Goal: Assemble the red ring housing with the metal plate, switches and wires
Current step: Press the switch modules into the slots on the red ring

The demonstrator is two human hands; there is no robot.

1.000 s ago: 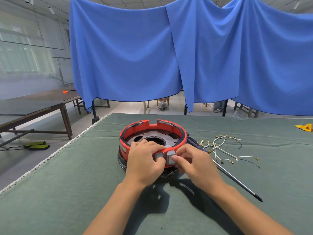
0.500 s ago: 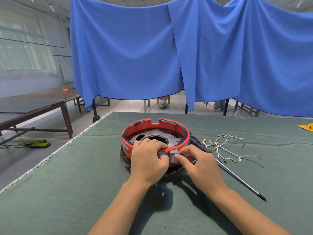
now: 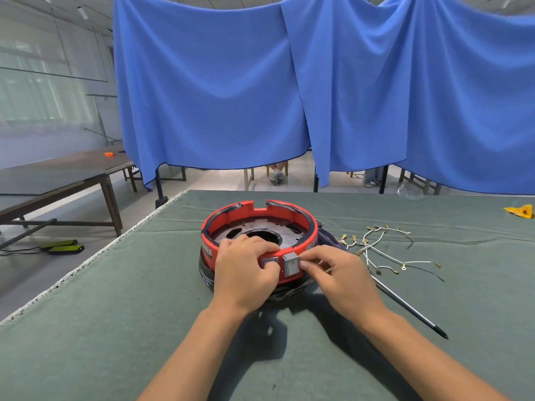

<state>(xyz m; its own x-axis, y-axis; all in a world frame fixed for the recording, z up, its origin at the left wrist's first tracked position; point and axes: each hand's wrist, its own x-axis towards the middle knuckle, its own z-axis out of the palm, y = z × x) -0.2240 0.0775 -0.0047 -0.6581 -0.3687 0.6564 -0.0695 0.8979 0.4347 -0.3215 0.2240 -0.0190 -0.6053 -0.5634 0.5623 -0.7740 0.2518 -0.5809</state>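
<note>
The red ring housing (image 3: pixel 304 233) stands on the green cloth table (image 3: pixel 115 328), with a perforated metal plate (image 3: pixel 246 231) lying inside it. Two grey rocker switches sit in its near wall, the left switch (image 3: pixel 269 261) partly covered and the right switch (image 3: pixel 291 265) in plain sight. My left hand (image 3: pixel 244 273) grips the housing's near rim, fingers curled over it and thumb on the left switch. My right hand (image 3: pixel 338 274) pinches the right switch's right edge. A bundle of white wires (image 3: pixel 379 250) with brass terminals lies to the right.
A long screwdriver (image 3: pixel 411 309) lies on the cloth right of my right hand, its dark handle behind the housing. A yellow object (image 3: pixel 521 211) sits at the far right. The table's left edge (image 3: pixel 86 263) drops to the floor. Blue curtains hang behind.
My right fingers have slid from the front of the right switch to its right edge, so its face now shows. My left hand stays on the rim. The view has shifted slightly.
</note>
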